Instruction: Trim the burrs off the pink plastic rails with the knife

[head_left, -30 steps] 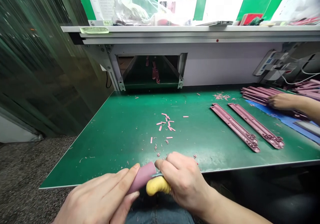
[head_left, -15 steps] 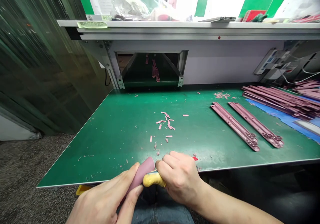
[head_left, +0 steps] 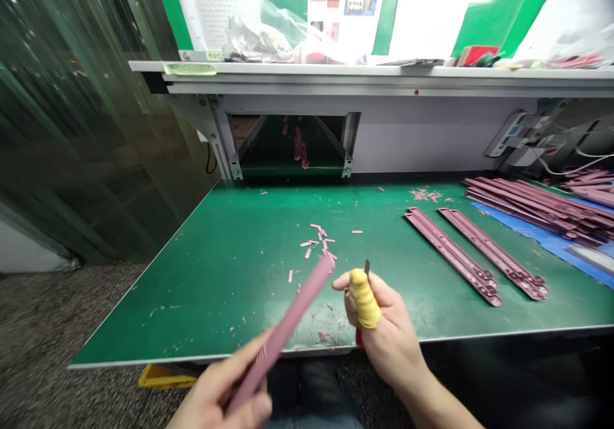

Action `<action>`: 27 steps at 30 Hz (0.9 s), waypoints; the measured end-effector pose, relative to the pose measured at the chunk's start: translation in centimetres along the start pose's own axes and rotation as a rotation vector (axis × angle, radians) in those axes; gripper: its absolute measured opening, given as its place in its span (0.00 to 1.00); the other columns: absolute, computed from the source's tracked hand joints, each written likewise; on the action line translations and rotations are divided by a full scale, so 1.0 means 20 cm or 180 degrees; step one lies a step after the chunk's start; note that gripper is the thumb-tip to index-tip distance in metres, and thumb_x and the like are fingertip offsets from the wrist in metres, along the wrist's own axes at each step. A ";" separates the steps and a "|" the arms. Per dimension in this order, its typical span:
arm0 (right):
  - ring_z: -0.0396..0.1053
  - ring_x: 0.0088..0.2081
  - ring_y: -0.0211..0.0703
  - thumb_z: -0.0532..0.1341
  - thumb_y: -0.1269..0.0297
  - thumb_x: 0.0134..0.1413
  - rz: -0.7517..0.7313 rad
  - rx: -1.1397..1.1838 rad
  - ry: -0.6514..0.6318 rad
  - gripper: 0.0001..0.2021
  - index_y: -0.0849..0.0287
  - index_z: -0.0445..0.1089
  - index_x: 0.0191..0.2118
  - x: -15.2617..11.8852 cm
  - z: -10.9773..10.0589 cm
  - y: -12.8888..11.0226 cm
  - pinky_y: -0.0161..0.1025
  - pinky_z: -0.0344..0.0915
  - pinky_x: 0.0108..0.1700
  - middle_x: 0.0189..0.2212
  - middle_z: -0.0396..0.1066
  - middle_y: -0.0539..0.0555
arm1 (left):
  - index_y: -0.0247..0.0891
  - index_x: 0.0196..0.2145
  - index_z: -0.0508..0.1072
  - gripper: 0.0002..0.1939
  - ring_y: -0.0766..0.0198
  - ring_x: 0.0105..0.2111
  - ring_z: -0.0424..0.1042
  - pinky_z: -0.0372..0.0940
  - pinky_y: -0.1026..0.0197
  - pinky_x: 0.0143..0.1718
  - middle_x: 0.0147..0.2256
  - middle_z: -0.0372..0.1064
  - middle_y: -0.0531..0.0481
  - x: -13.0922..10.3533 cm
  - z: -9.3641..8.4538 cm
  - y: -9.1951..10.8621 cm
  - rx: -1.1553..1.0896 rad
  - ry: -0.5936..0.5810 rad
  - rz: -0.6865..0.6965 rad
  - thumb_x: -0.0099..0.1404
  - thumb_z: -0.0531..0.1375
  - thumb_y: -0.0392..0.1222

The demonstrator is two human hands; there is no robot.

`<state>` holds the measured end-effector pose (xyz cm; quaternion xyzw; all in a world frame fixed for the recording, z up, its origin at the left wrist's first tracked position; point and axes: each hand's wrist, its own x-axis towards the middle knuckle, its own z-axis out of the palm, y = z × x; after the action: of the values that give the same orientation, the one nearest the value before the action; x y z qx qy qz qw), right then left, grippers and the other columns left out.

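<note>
My left hand (head_left: 230, 384) is closed around the lower part of a long, pink plastic strip (head_left: 297, 307), which slants up and right over the bench's front edge. To its right, my right hand (head_left: 384, 327) has a yellow wrap (head_left: 365, 300) on the thumb. It grips a small knife (head_left: 367, 267); the short dark blade points up past the thumb, and a bit of red, apparently the handle, shows below. Blade and strip are apart. Small pink offcuts (head_left: 319, 240) and shavings (head_left: 325, 337) lie on the green bench top (head_left: 201, 275) beyond my hands.
Two pink strips (head_left: 453, 256) lie side by side on the right. Behind them, a pile of similar strips (head_left: 537, 205) rests on blue sheeting (head_left: 518, 231). A chute opening (head_left: 292, 173) at the back holds several pink pieces. A shelf (head_left: 307, 77) spans above.
The strip's end has swung up and away from the bench edge, showing more of its length. My right hand has moved right and up, away from the strip, turning so the blade points upward.
</note>
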<state>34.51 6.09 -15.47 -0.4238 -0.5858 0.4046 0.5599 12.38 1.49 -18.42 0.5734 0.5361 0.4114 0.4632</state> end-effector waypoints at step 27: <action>0.55 0.21 0.37 0.45 0.30 0.53 -0.1783 -0.2070 -0.1299 0.35 0.61 0.69 0.29 -0.20 0.27 0.18 0.37 0.46 0.22 0.20 0.60 0.49 | 0.30 0.54 0.64 0.19 0.74 0.17 0.64 0.59 0.73 0.09 0.30 0.68 0.51 0.30 0.08 0.18 -0.3779 0.0067 -0.1016 0.71 0.48 0.43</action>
<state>29.36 3.51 -20.35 -0.3147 -0.8719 0.1085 0.3592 15.29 7.36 -15.46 0.1262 0.2993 0.5710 0.7540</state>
